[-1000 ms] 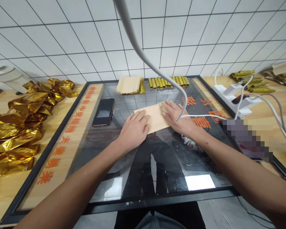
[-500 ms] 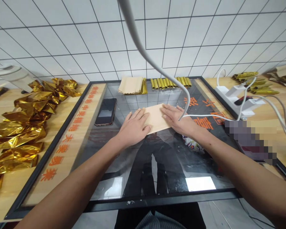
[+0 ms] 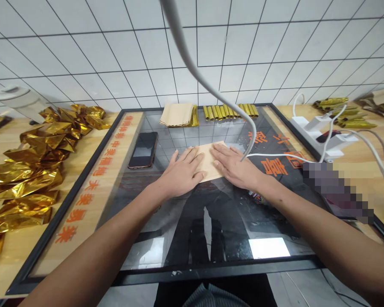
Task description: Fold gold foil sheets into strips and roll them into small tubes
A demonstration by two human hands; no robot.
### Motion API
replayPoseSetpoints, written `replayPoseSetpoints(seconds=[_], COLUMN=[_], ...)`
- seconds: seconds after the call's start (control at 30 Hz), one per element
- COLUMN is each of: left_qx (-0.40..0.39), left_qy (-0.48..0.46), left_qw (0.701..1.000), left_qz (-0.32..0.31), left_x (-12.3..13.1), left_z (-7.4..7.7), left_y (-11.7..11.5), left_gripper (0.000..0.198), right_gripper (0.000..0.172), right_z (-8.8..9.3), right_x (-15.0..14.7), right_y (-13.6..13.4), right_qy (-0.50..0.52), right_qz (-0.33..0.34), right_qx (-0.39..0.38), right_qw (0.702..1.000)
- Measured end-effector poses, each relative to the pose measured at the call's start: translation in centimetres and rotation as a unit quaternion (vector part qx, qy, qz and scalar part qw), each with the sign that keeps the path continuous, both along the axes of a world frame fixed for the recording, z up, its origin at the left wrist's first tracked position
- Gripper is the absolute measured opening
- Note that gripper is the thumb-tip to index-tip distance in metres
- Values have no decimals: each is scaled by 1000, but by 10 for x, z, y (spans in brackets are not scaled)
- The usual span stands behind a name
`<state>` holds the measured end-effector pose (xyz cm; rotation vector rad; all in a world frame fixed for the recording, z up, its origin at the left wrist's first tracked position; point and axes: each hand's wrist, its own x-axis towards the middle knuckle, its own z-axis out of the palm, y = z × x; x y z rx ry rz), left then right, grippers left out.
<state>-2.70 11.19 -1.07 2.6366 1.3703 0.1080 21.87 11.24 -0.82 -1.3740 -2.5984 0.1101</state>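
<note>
A tan sheet of paper lies on the glass tabletop between both hands. My left hand rests flat on its left side, fingers apart. From the right, my right hand lies over the paper's right part with its fingers stretched out. Behind the hands, at the back edge of the glass, sits a stack of tan sheets with gold foil showing at its right side. A row of rolled gold tubes lies beside that stack.
A phone lies left of the hands. Crumpled gold foil pieces cover the left side. A power strip with cables stands at the right. A thick white cable hangs down close to my right hand.
My right hand has slid slightly left and down, covering more of the paper's lower right. My left hand has barely moved and stays flat on the sheet.
</note>
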Motion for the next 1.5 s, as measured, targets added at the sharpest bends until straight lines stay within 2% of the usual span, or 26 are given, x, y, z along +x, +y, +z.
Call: replayPoseSetpoints(seconds=[0.17,0.3,0.6,0.8,1.0,1.1,1.33,1.5], left_qx=[-13,-17,-3,-3,-4,-2,8,7], left_qy=[-10,-8,17,26,29,26,20,12], left_qw=[1000,1000,1000,1000,1000,1000,1000,1000], left_qz=[-7,-6,-8,-4,-3,-4,-3,-4], left_x=[4,6,6,8,8,8,8,9], left_z=[4,3,4,5,3,2,1,2], left_y=[-5,-6,-8,-9,-9,-9,-9,-11], left_gripper=[66,68,64,71,77,78,77,77], right_gripper=[64,69,69,69,69,69,68,67], right_z=[1,-6,-23,-23,-19,-17,-10,-1], right_x=[-13,-16,-2,-1,0,2,7,-5], right_y=[-6,-4,14,16,21,20,10,-4], right_qy=[22,14,-11,-23,-29,-18,30,28], right_qz=[13,31,-10,-22,-84,-93,-70,-10], right_qx=[2,-22,27,23,-3,-6,2,10], right_qw=[1000,999,1000,999,996,996,997,999])
